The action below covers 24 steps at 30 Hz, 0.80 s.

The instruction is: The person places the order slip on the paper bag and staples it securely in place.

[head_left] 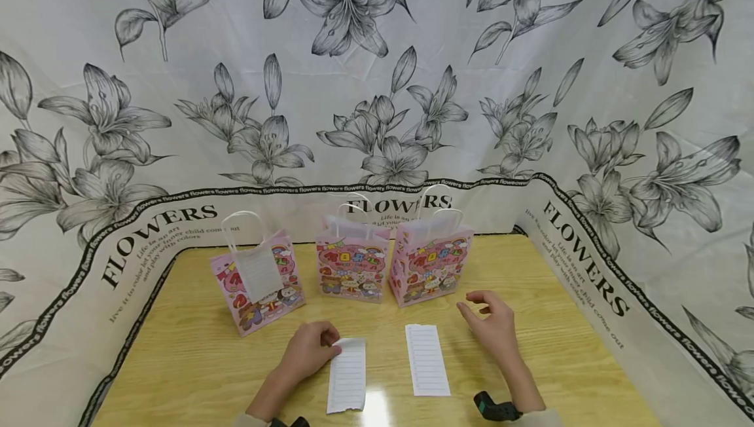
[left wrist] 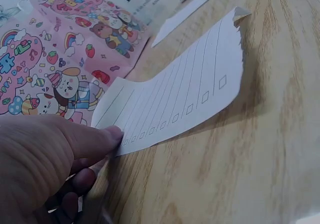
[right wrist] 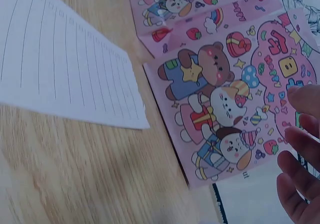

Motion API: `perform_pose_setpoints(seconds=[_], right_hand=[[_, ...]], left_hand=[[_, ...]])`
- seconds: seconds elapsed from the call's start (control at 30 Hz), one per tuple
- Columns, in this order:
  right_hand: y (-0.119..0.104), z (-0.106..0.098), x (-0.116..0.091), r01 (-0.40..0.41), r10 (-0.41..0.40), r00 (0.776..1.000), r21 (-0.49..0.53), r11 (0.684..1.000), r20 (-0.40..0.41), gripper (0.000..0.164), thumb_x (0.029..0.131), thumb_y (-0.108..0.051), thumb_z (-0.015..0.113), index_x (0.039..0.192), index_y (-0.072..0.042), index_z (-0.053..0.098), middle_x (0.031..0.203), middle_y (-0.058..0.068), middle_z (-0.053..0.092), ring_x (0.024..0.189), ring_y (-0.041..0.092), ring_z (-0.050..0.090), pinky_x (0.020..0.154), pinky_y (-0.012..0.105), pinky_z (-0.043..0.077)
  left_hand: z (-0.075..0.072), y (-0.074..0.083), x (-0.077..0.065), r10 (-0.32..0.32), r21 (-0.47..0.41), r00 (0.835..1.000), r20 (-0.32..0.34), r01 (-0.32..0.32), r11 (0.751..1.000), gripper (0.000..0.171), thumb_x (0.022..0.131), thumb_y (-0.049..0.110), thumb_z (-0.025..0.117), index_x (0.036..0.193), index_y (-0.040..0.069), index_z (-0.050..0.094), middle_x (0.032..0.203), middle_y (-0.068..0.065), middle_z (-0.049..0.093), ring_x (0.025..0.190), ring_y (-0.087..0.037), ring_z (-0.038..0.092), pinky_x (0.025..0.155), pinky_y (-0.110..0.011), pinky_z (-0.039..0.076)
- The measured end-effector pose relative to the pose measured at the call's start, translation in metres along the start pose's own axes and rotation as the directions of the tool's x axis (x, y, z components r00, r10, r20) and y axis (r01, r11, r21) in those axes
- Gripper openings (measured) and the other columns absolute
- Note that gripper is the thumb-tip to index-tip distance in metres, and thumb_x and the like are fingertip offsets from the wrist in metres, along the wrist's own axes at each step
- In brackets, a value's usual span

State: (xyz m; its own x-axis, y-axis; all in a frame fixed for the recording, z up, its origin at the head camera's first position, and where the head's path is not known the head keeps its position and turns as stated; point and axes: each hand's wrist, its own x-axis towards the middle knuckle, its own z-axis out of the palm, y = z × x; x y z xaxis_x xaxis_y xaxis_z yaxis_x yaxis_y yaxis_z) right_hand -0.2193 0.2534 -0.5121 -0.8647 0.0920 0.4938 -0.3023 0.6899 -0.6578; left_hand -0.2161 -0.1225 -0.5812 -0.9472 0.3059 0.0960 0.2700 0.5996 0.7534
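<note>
My left hand (head_left: 309, 350) pinches the upper left corner of a lined paper slip (head_left: 347, 378). In the left wrist view the slip (left wrist: 175, 91) curves up off the wood, with small checkboxes along one side and a torn end; the thumb (left wrist: 106, 138) lies on its corner. My right hand (head_left: 493, 325) holds nothing, its fingers loosely bent in front of the right pink gift bag (head_left: 436, 266). A second lined slip (head_left: 427, 361) lies between the hands. In the right wrist view the relaxed fingers (right wrist: 295, 181) overlap the cartoon-printed bag (right wrist: 215, 103).
A middle pink bag (head_left: 352, 273) stands beside the right one. The left bag (head_left: 253, 319) leans at an angle, a third lined slip (head_left: 259, 273) against its front. White handles rise from the bags. Floral cloth (head_left: 377, 86) walls the wooden table (head_left: 177, 361). A black wrist strap (head_left: 497, 407) is on the right wrist.
</note>
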Motion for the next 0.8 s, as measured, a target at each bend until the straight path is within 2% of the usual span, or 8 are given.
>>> perform_pose_setpoints(seconds=[0.17,0.3,0.43,0.67,0.73,0.8], right_hand=[[-0.014,0.016,0.001,0.011,-0.014,0.999,0.07,0.998,0.046,0.015,0.081,-0.008,0.08,0.091,-0.007,0.07,0.088,0.001,0.068,0.083,0.025,0.063,0.068,0.034,0.051],[-0.024,0.028,0.003,0.03,-0.04,0.996,0.117,0.993,0.08,0.012,0.081,-0.006,0.079,0.087,-0.01,0.07,0.083,-0.003,0.067,0.076,0.017,0.063,0.064,0.032,0.052],[-0.033,0.039,0.007,0.031,-0.047,0.992,0.137,0.99,0.118,0.014,0.081,-0.004,0.079,0.085,-0.014,0.069,0.08,-0.007,0.066,0.073,0.011,0.061,0.062,0.029,0.051],[-0.058,0.051,0.018,0.088,-0.115,0.983,0.186,0.979,0.14,0.013,0.08,-0.002,0.078,0.086,-0.009,0.069,0.079,-0.004,0.066,0.072,0.013,0.062,0.06,0.028,0.052],[-0.066,0.054,0.022,0.109,-0.142,0.979,0.212,0.971,0.144,0.013,0.081,-0.001,0.078,0.089,-0.005,0.069,0.082,0.0,0.067,0.074,0.015,0.063,0.061,0.03,0.053],[-0.073,0.057,0.027,0.134,-0.171,0.975,0.234,0.963,0.143,0.014,0.081,0.0,0.078,0.091,-0.003,0.069,0.086,0.005,0.066,0.076,0.019,0.064,0.061,0.034,0.055]], left_hand=[[0.0,-0.002,0.0,0.033,-0.03,0.999,-0.005,-0.033,0.999,0.018,0.08,0.013,0.08,0.096,0.012,0.072,0.072,0.012,0.057,0.064,-0.005,0.052,0.057,-0.025,0.046],[-0.002,-0.001,0.001,0.056,-0.048,0.998,-0.013,-0.056,0.997,0.008,0.083,0.016,0.078,0.091,0.014,0.074,0.073,0.012,0.059,0.064,-0.004,0.052,0.056,-0.024,0.046],[-0.007,0.004,0.004,0.072,-0.061,0.997,-0.027,-0.073,0.995,0.006,0.089,0.02,0.073,0.09,0.015,0.076,0.081,0.012,0.065,0.07,-0.003,0.056,0.06,-0.024,0.048],[-0.027,0.018,0.011,0.049,-0.058,0.993,-0.104,-0.055,0.997,0.006,0.092,0.021,0.07,0.092,0.019,0.076,0.086,0.013,0.067,0.074,-0.004,0.059,0.063,-0.025,0.05],[-0.033,0.022,0.014,0.075,-0.044,0.988,-0.138,-0.082,0.996,0.005,0.091,0.021,0.07,0.09,0.019,0.075,0.084,0.013,0.067,0.072,-0.003,0.059,0.063,-0.025,0.05],[-0.04,0.026,0.018,0.133,-0.018,0.975,-0.178,-0.139,0.99,0.005,0.09,0.02,0.072,0.088,0.018,0.076,0.081,0.012,0.069,0.069,-0.002,0.059,0.062,-0.025,0.05]])
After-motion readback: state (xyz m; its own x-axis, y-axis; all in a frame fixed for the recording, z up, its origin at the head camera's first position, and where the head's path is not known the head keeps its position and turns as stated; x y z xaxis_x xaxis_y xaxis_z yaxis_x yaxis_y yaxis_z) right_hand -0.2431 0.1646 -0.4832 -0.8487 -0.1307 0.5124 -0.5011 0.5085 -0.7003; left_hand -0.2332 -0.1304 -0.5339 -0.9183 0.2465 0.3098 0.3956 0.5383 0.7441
